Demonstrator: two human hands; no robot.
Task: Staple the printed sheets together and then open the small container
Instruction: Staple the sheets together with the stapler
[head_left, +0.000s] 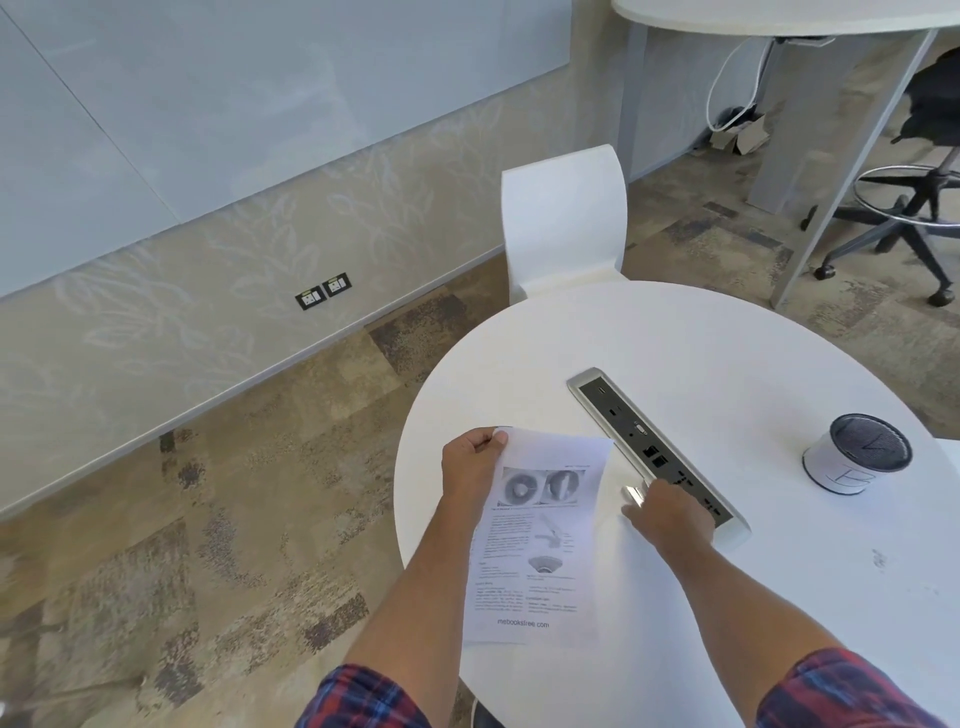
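Left hand (470, 462) pinching the top left corner of the printed sheets (537, 540), thumb on top, fingers curled beneath, corner lifted slightly off the round white table (727, 338). Right hand (670, 514) reaching to the right of the sheets, closed around a small shiny silver object, probably a stapler (632, 493), mostly hidden under the fingers and blurred. Both forearms bare, with red and blue plaid sleeves (841, 691) rolled up at the bottom edge.

Printed sheets lying at the table's near left edge, long axis running away from the viewer and leaning slightly right, top edge farthest away. Two grey photographs near the top, text and small diagrams below, a web address line at the bottom, right way up for reading.

Just beyond the right hand, a long grey power and data socket strip (652, 447) set into the tabletop, running diagonally from far left to near right.

Well to the right, apart from both hands, a small container (854, 460) standing upright: white cylindrical wall with a handwritten mark, dark lid on top. Contents not visible.

Behind the table, a white chair (563, 223). Patterned carpet, two wall sockets (323, 291) low on the left wall, a black swivel chair (914, 208) at far right.
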